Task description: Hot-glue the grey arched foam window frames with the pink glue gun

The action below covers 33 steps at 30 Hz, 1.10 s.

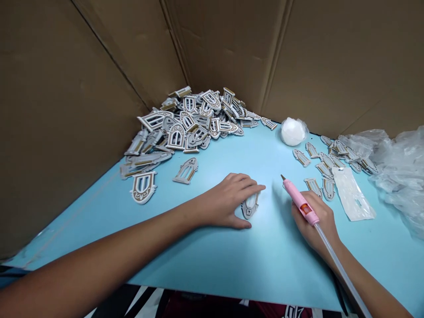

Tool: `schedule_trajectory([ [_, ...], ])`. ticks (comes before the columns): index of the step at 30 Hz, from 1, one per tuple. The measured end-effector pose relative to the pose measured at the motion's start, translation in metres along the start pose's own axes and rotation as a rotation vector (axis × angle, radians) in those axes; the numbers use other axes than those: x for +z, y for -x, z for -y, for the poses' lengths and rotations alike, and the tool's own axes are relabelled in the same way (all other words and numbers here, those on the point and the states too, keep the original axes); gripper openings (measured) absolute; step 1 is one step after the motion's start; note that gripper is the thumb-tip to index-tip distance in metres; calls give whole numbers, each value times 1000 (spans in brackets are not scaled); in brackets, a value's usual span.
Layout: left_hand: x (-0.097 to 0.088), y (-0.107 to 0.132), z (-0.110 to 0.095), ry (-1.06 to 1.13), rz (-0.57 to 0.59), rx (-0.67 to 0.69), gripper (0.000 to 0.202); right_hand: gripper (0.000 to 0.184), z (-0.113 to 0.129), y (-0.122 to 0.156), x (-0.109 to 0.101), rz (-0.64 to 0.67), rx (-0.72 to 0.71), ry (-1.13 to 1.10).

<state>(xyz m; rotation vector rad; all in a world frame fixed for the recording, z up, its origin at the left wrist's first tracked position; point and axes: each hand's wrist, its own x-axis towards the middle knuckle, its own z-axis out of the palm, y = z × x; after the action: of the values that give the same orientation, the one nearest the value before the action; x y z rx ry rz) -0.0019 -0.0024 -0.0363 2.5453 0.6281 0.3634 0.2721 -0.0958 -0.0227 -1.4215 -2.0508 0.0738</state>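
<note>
My left hand [228, 201] lies on the light blue table [198, 251], fingers curled round a small grey window-shaped piece [250, 206] that it pins between thumb and fingertips. My right hand [314, 223] grips a pink glue gun [300, 202] with a clear glue stick [341, 269] trailing back along my forearm. The gun's brown tip points up and left, a short way right of the held piece and apart from it.
A heap of several grey and gold window pieces [188, 123] fills the back corner, with loose ones [143, 186] nearer me. More small pieces [326, 168], a white lump in plastic [293, 131], a clear packet [353, 194] and crumpled bags [400, 172] lie right. Cardboard walls [66, 110] enclose the table.
</note>
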Motion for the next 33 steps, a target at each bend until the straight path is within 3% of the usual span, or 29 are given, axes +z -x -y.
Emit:
schedule_trajectory([
  [3, 0, 0, 1, -14, 22, 40, 79, 20, 0, 0, 0, -21, -42, -7],
  [7, -10, 0, 5, -88, -83, -148, 51, 18, 1, -1, 1, -78, -37, -4],
  [9, -17, 1, 7, -125, -109, -231, 48, 16, 1, -2, 0, -87, -29, -2],
  [16, -32, 4, 12, -206, -49, -300, 40, 13, -1, -3, -2, -105, -33, -6],
  [21, -49, 6, 12, -159, -104, -490, 31, 11, -2, -2, -2, -110, -23, -13],
  [25, -66, 7, -1, -78, 104, -559, 22, 9, -4, 0, -2, -108, -21, -12],
  [27, -71, 10, -10, -42, 216, -507, 37, 8, -3, 0, -2, -110, -28, -6],
  [30, -69, 17, -22, -42, 292, -462, 89, 9, -3, -1, -2, -115, -43, 0],
  [33, -60, 23, -29, -67, 329, -393, 95, 11, -2, -2, -1, -111, -56, 7],
])
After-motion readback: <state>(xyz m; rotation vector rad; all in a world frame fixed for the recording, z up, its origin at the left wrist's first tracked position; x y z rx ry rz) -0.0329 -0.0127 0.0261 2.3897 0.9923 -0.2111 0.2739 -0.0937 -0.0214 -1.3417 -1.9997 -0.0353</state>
